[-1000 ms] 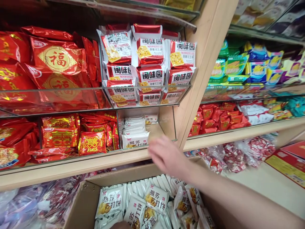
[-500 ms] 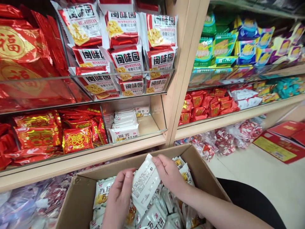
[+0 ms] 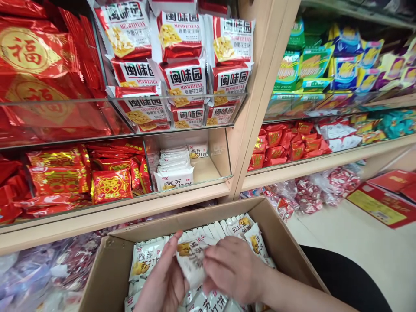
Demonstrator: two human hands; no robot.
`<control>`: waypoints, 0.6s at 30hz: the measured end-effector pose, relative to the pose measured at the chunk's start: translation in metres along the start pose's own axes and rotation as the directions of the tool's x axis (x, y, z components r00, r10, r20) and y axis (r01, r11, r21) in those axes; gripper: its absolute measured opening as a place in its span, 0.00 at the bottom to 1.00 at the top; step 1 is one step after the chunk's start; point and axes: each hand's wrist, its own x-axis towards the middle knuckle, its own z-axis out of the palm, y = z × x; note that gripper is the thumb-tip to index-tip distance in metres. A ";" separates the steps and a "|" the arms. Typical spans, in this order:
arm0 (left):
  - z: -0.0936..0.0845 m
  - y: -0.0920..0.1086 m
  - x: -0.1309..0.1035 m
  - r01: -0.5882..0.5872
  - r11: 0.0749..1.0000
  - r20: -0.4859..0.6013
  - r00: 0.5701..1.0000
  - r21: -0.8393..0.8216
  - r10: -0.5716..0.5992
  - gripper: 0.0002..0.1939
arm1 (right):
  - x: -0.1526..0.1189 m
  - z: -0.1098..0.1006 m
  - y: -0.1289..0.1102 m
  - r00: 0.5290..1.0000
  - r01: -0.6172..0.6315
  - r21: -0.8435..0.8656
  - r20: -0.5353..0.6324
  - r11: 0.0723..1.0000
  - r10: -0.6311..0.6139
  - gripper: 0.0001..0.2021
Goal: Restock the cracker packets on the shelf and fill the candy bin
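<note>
Over the open cardboard box point(image 3: 107, 277), my two hands hold a small white cracker packet point(image 3: 191, 260) with its printed front facing up. My left hand point(image 3: 165, 275) supports it at the left, thumb along the edge and fingers under it. From the right, my right hand point(image 3: 235, 268) closes over the other end, its fingers curled and slightly blurred. Many similar white packets point(image 3: 147, 258) fill the box beneath, some standing in a tight row along the far wall. Part of the held packet is hidden by my right fingers.
A shelf bin point(image 3: 211, 167) behind the box holds a row of white packets at its left. Red-and-white packets point(image 3: 185, 80) and red-gold packets point(image 3: 112, 184) fill neighbouring bins. Bagged goods point(image 3: 308, 195) lie below the right shelf, beside a red carton point(image 3: 383, 195).
The held packet has turned from its text-covered back to its printed front. My right hand has moved down and closed over the packet's right end; my left hand has opened its palm under it.
</note>
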 end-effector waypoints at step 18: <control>-0.011 0.003 -0.009 -0.358 0.931 0.081 0.932 0.066 0.353 0.26 | 0.053 -0.042 0.015 0.591 -0.771 0.540 0.406 0.338 0.697 0.14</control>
